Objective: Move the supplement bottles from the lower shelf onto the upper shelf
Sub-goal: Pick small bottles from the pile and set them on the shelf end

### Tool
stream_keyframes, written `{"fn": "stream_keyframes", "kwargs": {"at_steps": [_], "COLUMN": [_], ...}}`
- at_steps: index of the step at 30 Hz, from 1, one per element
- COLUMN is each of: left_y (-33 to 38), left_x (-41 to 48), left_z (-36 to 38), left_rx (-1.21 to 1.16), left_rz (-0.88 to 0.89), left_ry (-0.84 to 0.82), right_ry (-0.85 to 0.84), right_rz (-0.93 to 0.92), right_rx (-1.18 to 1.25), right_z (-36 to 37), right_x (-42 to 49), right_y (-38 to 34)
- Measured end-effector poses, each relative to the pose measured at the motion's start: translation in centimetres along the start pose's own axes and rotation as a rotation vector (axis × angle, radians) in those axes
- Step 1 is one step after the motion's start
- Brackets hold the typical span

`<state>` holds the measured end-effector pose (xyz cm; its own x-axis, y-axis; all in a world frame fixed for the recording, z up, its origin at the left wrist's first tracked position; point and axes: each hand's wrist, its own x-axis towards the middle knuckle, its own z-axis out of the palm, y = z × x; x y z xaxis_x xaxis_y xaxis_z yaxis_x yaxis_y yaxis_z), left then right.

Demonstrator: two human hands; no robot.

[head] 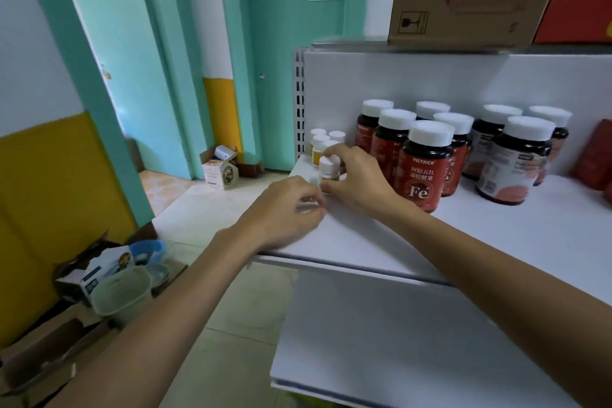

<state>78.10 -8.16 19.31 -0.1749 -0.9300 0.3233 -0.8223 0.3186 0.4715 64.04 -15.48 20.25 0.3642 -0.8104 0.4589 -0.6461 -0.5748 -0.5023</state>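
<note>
Grip: right hand point(359, 175) pinches small white-capped bottle point(329, 166) | left hand point(284, 209) curled, hold blurred, cannot tell | set it upright beside yellow-label bottles point(318, 144), upper shelf point(496, 235).

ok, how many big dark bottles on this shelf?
8. Left cluster of five beside the right hand; right cluster of three further right. More may be hidden behind them.
</note>
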Motion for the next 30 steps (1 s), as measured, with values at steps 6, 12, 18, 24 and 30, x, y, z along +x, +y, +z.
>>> {"fn": "stream_keyframes", "kwargs": {"at_steps": [6, 12, 18, 24, 30], "left_y": [-2.7, -3.6, -3.2, -0.4, 5.8], "left_x": [0.4, 0.2, 0.2, -1.3, -2.6], "left_z": [-1.2, -1.2, -1.4, -1.1, 2.1], "left_rx": [0.043, 0.100, 0.139, -0.016, -0.093], "left_rz": [0.098, 0.123, 0.163, 0.302, 0.495], "left_ry": [-0.072, -0.073, -0.089, -0.120, -0.122], "right_ry": [0.060, 0.120, 0.182, 0.305, 0.401], "right_rz": [0.044, 0.198, 0.237, 0.090, 0.066], "right_rx": [-0.067, -0.238, -0.255, -0.230, -0.240], "right_z": [2.2, 3.0, 2.9, 0.4, -5.9], "right_x": [1.3, 2.1, 1.7, -2.3, -10.1], "right_y": [-2.0, -1.8, -2.1, -2.2, -0.6]}}
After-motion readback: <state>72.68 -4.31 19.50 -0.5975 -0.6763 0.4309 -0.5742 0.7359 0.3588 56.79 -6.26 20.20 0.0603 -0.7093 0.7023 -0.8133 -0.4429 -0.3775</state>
